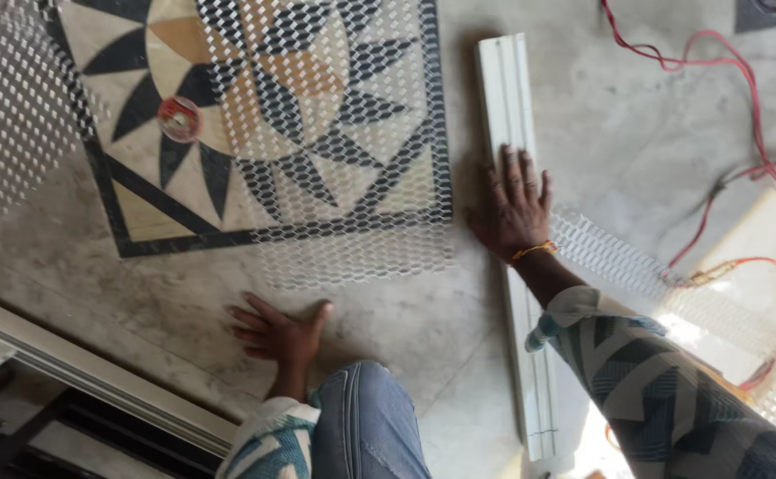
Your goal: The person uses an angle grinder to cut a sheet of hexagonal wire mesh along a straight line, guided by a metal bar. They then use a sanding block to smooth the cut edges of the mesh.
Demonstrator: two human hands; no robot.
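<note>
On the marble floor (388, 337), a white mesh sheet (317, 133) lies spread over the inlaid star panel, left of the long white channel strip (510, 115). A narrower mesh piece (619, 262) lies right of the strip, with red wires (734, 98) farther right. Pressing flat on the strip, the right hand (517, 213) has fingers spread, gripping nothing. Left of the strip, the left hand (282, 333) rests open on bare floor. A small red disc (180, 118) sits on the panel, far left of the strip.
</note>
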